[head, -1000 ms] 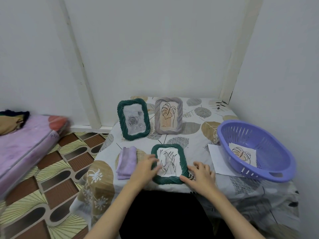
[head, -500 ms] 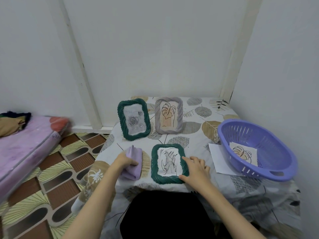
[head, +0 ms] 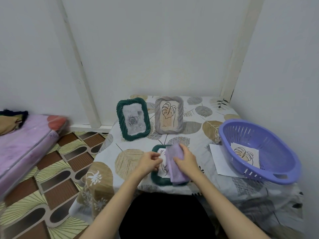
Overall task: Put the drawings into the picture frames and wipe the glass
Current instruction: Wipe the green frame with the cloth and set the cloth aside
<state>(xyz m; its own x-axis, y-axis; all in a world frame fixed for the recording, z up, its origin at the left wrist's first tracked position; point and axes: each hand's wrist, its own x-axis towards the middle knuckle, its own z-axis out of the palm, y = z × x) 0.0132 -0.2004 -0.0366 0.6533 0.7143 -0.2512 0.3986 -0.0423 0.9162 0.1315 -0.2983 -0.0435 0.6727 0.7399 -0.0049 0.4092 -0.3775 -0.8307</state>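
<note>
Green frame [head: 156, 180] half-hidden under lilac cloth [head: 174, 163] in right grip [head: 185, 160]; left grip [head: 149, 161] loosely curled, empty.

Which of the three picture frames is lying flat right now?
The green frame nearest the person, under the purple cloth. The other green frame and the grey frame stand upright behind it.

Two upright frames [head: 133, 119] stand behind a flat frame [head: 156, 176] under a cloth [head: 175, 167]; basket [head: 279, 176] to the right.
</note>
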